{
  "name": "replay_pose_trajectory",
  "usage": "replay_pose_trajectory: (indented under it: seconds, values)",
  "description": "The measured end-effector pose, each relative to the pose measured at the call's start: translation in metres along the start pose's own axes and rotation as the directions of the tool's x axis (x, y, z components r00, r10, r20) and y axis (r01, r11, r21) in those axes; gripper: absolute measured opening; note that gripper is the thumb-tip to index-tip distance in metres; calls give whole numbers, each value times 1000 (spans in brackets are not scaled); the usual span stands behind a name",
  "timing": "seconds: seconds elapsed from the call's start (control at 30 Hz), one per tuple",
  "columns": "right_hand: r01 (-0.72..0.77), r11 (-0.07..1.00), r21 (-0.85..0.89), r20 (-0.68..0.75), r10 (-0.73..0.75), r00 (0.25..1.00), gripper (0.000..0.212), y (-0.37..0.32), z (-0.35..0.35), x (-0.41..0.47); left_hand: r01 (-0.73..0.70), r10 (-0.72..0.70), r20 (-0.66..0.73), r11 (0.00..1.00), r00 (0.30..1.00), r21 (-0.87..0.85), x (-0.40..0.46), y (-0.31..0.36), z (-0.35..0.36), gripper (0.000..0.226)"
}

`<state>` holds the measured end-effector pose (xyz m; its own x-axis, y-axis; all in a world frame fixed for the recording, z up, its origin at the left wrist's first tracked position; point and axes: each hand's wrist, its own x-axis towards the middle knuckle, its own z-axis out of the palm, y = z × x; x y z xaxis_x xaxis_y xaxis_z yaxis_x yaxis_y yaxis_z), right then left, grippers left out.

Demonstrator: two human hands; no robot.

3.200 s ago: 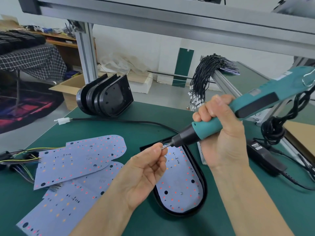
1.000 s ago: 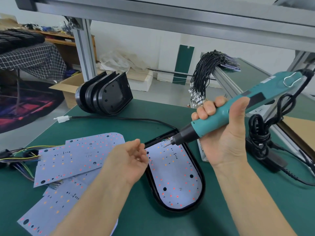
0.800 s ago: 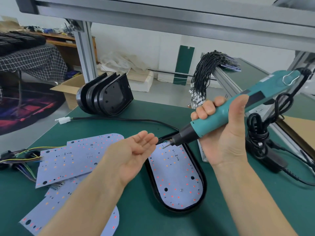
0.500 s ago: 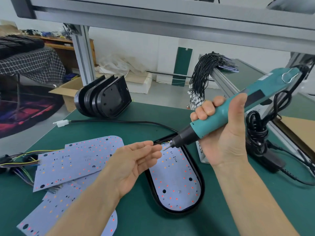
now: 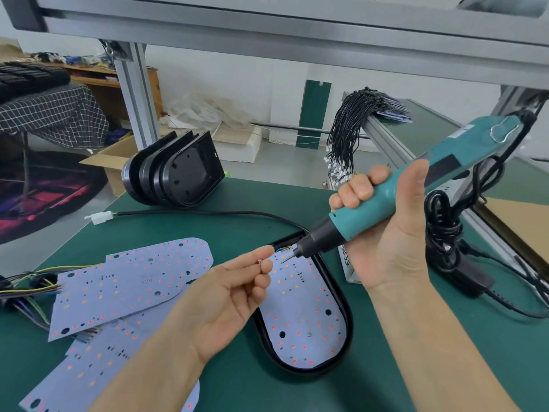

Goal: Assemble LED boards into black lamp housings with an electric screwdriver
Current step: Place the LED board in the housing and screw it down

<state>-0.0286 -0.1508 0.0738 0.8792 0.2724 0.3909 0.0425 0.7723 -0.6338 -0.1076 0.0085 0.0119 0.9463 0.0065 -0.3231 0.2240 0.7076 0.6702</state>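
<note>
While the right hand (image 5: pixel 386 233) wraps its grip around the teal electric screwdriver (image 5: pixel 395 200), the bit points down-left toward the left hand (image 5: pixel 234 289), whose thumb and forefinger pinch a small screw (image 5: pixel 260 262) just beside the bit tip. Below both grips, an LED board (image 5: pixel 303 316) lies seated in a black lamp housing (image 5: pixel 346 307) on the green bench (image 5: pixel 416 367). Loose LED boards (image 5: pixel 127 281) lie left of the left hand, and spare housings (image 5: pixel 175 171) stand beyond them.

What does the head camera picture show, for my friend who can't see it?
The right hand grips a teal electric screwdriver, tip above a pale LED board lying in an oval black lamp housing. The left hand pinches a tiny screw beside the tip.
</note>
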Motion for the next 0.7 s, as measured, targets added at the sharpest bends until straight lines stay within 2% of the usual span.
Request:
replay_pose_trajectory:
  seconds: [0.17, 0.33, 0.5, 0.63, 0.7]
  values:
    - [16, 1000, -3, 19, -16, 1000, 64, 1, 2, -2, -155, 154, 19, 969, 988, 192, -2, -3, 2, 22]
    - [15, 1000, -11, 33, -14, 999, 65, 1, 4, -2, -172, 172, 17, 969, 985, 177, -4, -3, 4, 23]
    - [-1, 1000, -6, 62, 1, 998, 68, 1, 5, -3, -176, 191, -71, 968, 979, 178, -4, -2, 5, 21]
    - [-15, 1000, -5, 72, 15, 997, 68, 2, 6, -3, -238, 269, -73, 929, 961, 282, -5, -4, 6, 15]
    - [-18, 1000, -12, 69, 18, 997, 67, 2, 6, -4, -273, 314, -78, 903, 946, 332, -6, -4, 6, 21]
